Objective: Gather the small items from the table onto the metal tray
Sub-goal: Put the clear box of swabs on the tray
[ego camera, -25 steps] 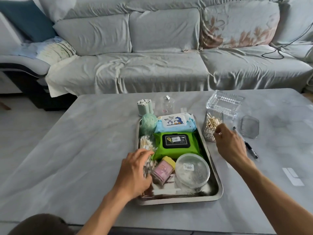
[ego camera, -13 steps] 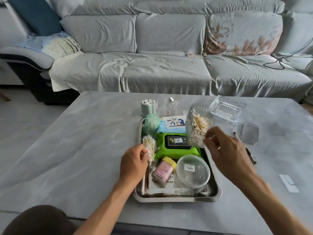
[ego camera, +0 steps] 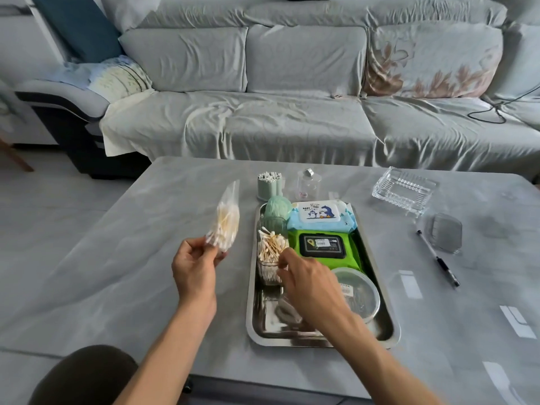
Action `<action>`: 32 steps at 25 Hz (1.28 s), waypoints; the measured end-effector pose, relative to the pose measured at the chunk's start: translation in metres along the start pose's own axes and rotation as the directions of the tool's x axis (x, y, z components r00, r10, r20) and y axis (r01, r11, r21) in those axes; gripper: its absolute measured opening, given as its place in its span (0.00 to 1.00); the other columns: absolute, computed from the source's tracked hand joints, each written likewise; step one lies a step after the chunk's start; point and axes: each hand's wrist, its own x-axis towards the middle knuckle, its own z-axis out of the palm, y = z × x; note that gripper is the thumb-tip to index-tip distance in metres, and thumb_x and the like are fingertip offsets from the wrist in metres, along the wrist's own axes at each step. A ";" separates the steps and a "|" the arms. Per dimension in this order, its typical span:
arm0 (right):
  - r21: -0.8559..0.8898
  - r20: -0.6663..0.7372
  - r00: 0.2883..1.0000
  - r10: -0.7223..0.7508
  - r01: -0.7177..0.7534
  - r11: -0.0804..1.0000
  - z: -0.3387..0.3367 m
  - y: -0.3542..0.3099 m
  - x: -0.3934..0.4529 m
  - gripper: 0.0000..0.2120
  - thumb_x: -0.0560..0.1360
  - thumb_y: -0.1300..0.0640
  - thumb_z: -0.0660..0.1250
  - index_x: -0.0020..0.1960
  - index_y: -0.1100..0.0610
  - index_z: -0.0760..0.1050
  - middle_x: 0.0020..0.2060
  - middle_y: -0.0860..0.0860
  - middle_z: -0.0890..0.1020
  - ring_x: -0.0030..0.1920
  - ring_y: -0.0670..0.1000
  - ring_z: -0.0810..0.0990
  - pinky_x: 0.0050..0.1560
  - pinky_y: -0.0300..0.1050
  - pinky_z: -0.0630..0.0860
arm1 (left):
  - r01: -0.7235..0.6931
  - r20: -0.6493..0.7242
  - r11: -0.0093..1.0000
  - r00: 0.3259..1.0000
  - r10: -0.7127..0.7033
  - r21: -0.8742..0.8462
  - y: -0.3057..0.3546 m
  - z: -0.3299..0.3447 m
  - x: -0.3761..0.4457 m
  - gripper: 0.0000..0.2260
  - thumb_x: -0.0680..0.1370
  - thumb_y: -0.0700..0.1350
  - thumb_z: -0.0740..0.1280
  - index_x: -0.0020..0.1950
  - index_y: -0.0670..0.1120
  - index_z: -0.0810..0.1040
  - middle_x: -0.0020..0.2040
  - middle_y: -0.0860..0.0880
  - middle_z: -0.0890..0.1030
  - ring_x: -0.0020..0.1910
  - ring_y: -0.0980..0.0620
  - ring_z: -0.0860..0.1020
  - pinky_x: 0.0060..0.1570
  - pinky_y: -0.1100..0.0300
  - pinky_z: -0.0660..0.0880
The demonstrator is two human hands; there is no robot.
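Swab jar (ego camera: 270, 258) now on tray (ego camera: 292, 340), pen (ego camera: 438, 260) aside

Left hand (ego camera: 194, 268) pinches a clear bag of cotton swabs (ego camera: 225, 222), held up above the counter (ego camera: 122, 258) left of the metal tray (ego camera: 388, 331). Right hand (ego camera: 309, 285) reaches over the tray, fingers (ego camera: 285, 255) touching the rim of a clear jar of cotton swabs (ego camera: 270, 255) standing upright at the tray's left side. Also on the tray: green wipes pack (ego camera: 324, 247), blue baby wipes pack (ego camera: 320, 214), round lidded container (ego camera: 361, 290). On the counter right of the tray: pen (ego camera: 436, 257), glass dish (ego camera: 403, 190).
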 end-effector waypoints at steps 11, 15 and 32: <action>0.056 0.028 0.999 0.033 -0.034 0.998 0.003 -0.004 0.024 0.06 0.80 0.52 0.60 0.50 0.54 0.71 0.34 0.52 0.81 0.34 0.55 0.79 0.38 0.53 0.78 | -0.066 0.204 0.998 0.977 0.060 0.021 0.004 0.025 -0.016 0.11 0.76 0.28 0.66 0.39 0.42 0.73 0.44 0.44 0.82 0.33 0.59 0.82 0.36 0.66 0.80; -0.008 0.051 0.998 0.043 -0.043 0.999 0.003 -0.001 0.021 0.06 0.81 0.51 0.58 0.51 0.53 0.69 0.35 0.50 0.80 0.33 0.52 0.79 0.36 0.53 0.80 | -0.065 0.202 0.998 0.978 0.059 0.020 0.002 0.023 -0.013 0.11 0.76 0.28 0.66 0.39 0.42 0.73 0.42 0.44 0.81 0.31 0.59 0.81 0.36 0.65 0.81; -0.047 -0.224 0.970 0.092 -0.105 0.993 -0.067 0.038 -0.017 0.05 0.80 0.55 0.63 0.51 0.56 0.76 0.39 0.51 0.83 0.38 0.50 0.71 0.35 0.47 0.69 | -0.697 0.695 0.260 0.710 0.116 0.668 -0.053 0.020 -0.039 0.16 0.76 0.35 0.67 0.61 0.48 0.79 0.60 0.50 0.81 0.55 0.50 0.79 0.54 0.62 0.74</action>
